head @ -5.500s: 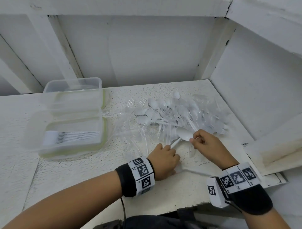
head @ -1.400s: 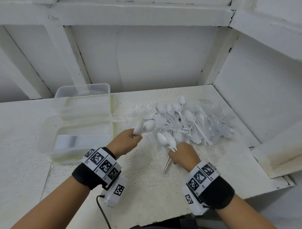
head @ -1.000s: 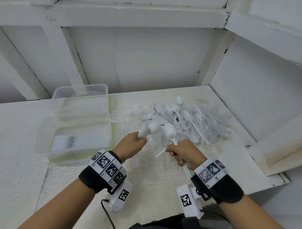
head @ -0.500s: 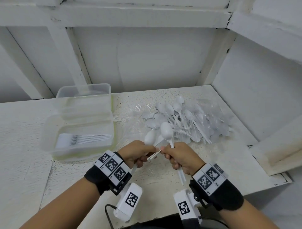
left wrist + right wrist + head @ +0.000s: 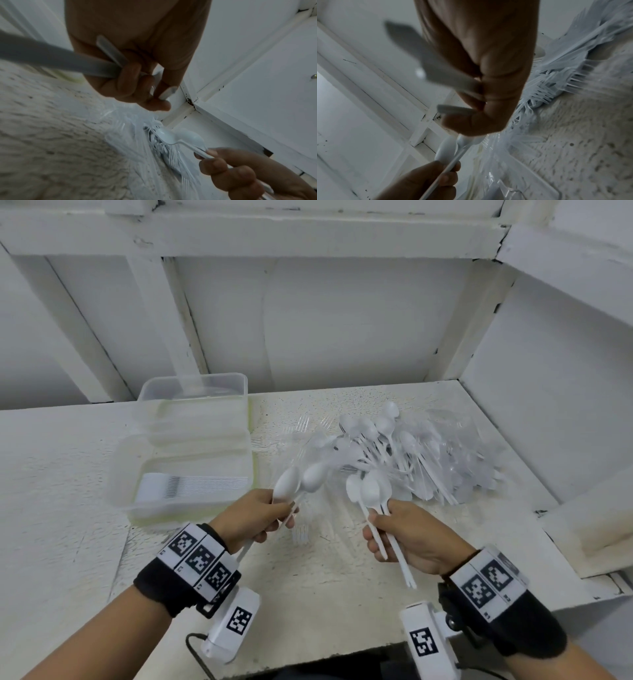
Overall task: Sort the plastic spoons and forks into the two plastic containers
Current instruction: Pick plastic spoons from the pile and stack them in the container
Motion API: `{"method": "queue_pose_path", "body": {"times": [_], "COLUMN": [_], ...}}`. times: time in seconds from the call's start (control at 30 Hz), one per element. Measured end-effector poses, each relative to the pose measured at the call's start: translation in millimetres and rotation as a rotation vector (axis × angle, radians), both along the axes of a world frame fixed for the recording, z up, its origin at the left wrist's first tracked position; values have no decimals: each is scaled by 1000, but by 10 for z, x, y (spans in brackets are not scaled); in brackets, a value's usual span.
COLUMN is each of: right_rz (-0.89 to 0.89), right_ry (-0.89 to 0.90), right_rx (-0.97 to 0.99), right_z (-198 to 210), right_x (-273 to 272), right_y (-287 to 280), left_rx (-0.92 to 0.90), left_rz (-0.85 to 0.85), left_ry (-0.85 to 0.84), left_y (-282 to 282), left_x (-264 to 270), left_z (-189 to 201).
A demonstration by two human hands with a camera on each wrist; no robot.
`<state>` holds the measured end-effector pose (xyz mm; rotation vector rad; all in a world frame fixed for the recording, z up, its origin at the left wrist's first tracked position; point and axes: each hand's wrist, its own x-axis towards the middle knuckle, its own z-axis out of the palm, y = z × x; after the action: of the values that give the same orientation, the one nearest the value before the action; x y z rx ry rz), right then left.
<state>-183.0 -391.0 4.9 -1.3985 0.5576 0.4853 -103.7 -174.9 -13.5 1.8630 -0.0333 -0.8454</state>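
Observation:
My left hand (image 5: 270, 518) grips the handles of two white plastic spoons (image 5: 299, 482), bowls up, just right of the near clear container (image 5: 130, 501). That container holds a neat row of forks (image 5: 191, 484). A second clear container (image 5: 195, 385) stands behind it. My right hand (image 5: 380, 529) grips a few white spoons (image 5: 368, 493) by their handles, bowls up, at the front of the pile of white spoons and clear forks (image 5: 404, 450). The left wrist view shows my left hand's fingers (image 5: 137, 83) curled round handles (image 5: 60, 59). The right wrist view shows my right hand (image 5: 488, 101) likewise.
One clear fork (image 5: 301, 534) lies on the rough white table (image 5: 325, 594) between my hands. White walls close off the back and right. A raised white ledge (image 5: 589, 529) sits at the right front. The table's front edge (image 5: 308, 657) is near my wrists.
Half a second ago my hands met in the middle with their spoons touching. They have since drawn apart, left hand leftward and right hand rightward, each still holding spoons.

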Motion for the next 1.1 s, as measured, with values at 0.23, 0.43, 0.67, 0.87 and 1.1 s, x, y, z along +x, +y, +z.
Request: {"method": "queue_pose_path", "body": {"times": [0.23,0.43,0.67,0.87,1.1], "right_rz": [-57,-104,-141,-166,-208], "right_ry": [-100,-243,-424,-462,-449], "right_rx": [-113,-106,-109,-33,146], "right_z": [8,23,152,189,175], "right_x": [187,494,762,878,948], "right_y": [142,357,415,414,426], "left_rx": [-91,-175,-353,-381,-419], "left_rz": [91,121,150,164,185], "left_ry": [-70,-87,20,7,-12], "left_y": [76,-77,-196,-226,-220], "left_x": [60,99,186,250,229], "left_z": [44,75,159,203,207]}}
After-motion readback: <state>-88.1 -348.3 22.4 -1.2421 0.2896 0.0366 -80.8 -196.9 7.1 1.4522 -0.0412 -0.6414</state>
